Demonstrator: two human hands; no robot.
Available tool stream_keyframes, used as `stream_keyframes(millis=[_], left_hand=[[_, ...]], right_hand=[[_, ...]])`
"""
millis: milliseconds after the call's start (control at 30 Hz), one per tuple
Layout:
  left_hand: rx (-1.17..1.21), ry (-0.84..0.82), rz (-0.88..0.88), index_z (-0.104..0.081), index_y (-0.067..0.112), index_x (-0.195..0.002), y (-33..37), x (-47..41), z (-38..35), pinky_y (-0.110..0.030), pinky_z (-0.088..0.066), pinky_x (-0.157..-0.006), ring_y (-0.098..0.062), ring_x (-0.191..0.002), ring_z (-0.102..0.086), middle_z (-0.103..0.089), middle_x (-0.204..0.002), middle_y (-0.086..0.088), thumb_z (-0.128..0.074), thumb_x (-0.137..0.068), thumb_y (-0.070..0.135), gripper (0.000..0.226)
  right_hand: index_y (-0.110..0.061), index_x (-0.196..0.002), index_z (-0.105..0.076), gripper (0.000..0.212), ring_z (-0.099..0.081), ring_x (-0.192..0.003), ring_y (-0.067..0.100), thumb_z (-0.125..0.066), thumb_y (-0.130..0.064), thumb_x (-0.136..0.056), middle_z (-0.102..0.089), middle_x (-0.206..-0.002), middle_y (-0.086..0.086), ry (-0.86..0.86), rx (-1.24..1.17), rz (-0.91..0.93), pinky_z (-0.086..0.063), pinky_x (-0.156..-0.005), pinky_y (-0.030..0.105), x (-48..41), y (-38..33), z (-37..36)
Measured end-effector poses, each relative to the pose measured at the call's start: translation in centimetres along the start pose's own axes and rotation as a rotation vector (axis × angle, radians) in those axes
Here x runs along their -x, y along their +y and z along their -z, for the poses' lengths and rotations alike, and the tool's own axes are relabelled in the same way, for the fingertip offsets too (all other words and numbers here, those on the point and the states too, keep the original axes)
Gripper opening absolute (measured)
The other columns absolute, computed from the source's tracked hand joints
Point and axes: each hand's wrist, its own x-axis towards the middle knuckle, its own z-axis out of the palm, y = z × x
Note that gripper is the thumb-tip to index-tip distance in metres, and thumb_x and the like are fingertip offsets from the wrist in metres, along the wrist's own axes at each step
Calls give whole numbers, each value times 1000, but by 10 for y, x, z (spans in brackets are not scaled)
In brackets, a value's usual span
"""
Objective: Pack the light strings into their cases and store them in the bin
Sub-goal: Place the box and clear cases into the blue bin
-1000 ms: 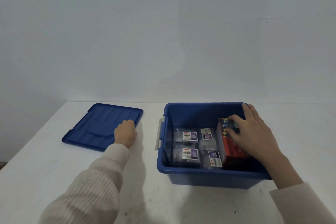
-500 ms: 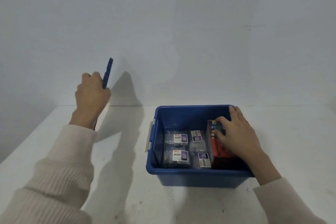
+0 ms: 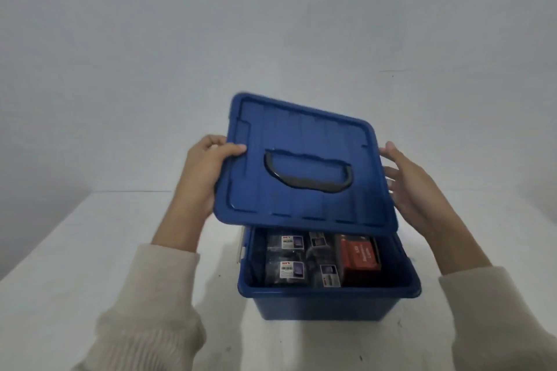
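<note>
Cases point(image 3: 289, 259) packed in bin point(image 3: 328, 301); lid point(image 3: 304, 166) hovers tilted above, left hand point(image 3: 202, 173) gripping its 9 o'clock edge, right hand point(image 3: 413, 190) straight-fingered, touching 3 o'clock edge. Remaining, likely: seat lid.

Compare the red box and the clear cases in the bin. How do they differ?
The red box is opaque; the clear cases show dark contents and carry white labels. The red box is single, on the right; the clear cases are several, filling left and middle. Both sit inside the bin, partly under the raised lid.
</note>
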Motion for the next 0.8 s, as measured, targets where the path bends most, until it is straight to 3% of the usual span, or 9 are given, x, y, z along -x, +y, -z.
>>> stream_keyframes(millis=[133, 233, 300, 400, 467, 633, 733, 800], left_hand=[[-185, 44, 51, -57, 12, -115, -55, 3, -7, -35, -56, -66, -21, -74, -66, -70, -93, -9, -59, -84, 1, 33], [-495, 40, -34, -61, 10, -119, -80, 11, -7, -33, -50, -86, -20, -99, -62, -66, -109, -2, -57, -85, 5, 34], [-603, 43, -47, -62, 8, -119, -89, 16, -6, -23, -44, -80, -12, -97, -55, -59, -107, 4, -56, -86, 6, 33], [-668, 31, -49, -64, 5, -115, -95, 19, -3, -16, -41, -61, -6, -74, -51, -57, -101, 3, -55, -86, 4, 30], [-701, 15, -38, -64, 6, -115, -99, 20, 1, -15, -38, -58, -4, -72, -49, -60, -104, 0, -55, -87, 5, 30], [-662, 20, 68, -46, 14, -134, -115, 26, 15, -31, -42, -91, -21, -116, -52, -54, -133, -8, -59, -88, 20, 47], [-518, -1, 193, -45, 16, -135, -122, 29, 18, -39, -50, -88, -27, -106, -58, -57, -125, -11, -58, -90, 27, 49], [-453, -18, 228, -54, 14, -124, -123, 31, 18, -41, -54, -82, -26, -94, -63, -64, -112, -10, -57, -90, 28, 37]], right_hand=[[-16, -126, -55, 35, -65, -89, 25, -49, -8, -92, -69, -99, 6, 139, 146, -78, -52, -77, 38, 1, 21, 15], [-12, -126, -53, 37, -61, -89, 27, -46, -5, -90, -65, -91, 6, 218, 417, -111, -52, -81, 41, 5, 35, 15], [-14, -124, -54, 36, -57, -80, 22, -46, -7, -89, -61, -84, 4, 264, 616, -46, -47, -70, 33, 7, 39, 13], [-15, -122, -56, 38, -55, -79, 22, -48, -9, -85, -59, -80, 1, 250, 847, -57, -43, -68, 32, 10, 42, 14], [-16, -121, -58, 37, -54, -75, 20, -49, -10, -85, -57, -75, -2, 233, 883, -94, -41, -66, 31, 13, 46, 16], [-16, -119, -56, 31, -52, -81, 21, -50, -14, -89, -55, -82, -4, 234, 807, -93, -41, -72, 34, 28, 56, 17], [-18, -127, -50, 34, -51, -84, 20, -48, -19, -93, -55, -97, 2, 226, 721, -85, -38, -71, 31, 36, 63, 16], [-18, -132, -45, 39, -50, -86, 20, -48, -20, -94, -54, -99, 3, 232, 680, -96, -37, -74, 31, 36, 64, 15]])
